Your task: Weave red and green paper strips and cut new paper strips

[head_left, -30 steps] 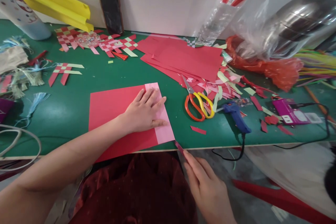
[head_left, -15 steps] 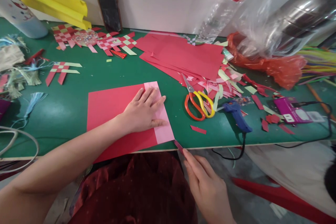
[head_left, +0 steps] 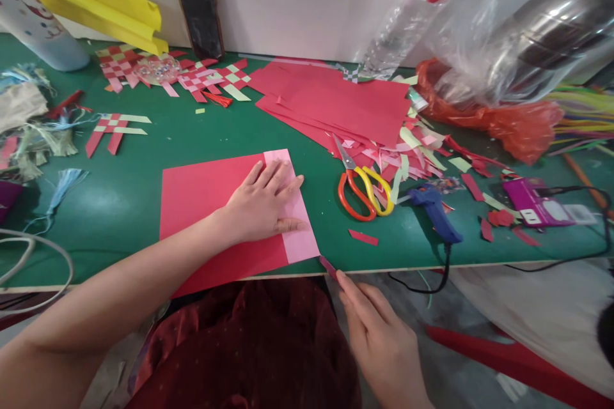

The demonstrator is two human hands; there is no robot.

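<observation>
My left hand (head_left: 266, 198) lies flat with fingers spread, pressing on a red paper sheet (head_left: 201, 195) and a pink paper strip (head_left: 300, 236) along its right edge. The sheet sits at the table's front edge, its lower left part reaching past it. Off the strip's near right corner, my right hand (head_left: 378, 339) grips a slim purplish knife-like tool (head_left: 328, 265). The tool's tip is at that corner; most of its handle is hidden in my fingers. Scissors (head_left: 365, 192) with orange and yellow handles rest to the right of the sheet.
Red sheets (head_left: 336, 102) and paper scraps (head_left: 384, 163) lie behind the scissors. A blue glue gun (head_left: 436, 214) with a cord sits to the right. Woven paper pieces (head_left: 118, 128), tassels (head_left: 60, 188) and a bottle (head_left: 45, 25) are left. A phone (head_left: 196, 6) leans on the wall.
</observation>
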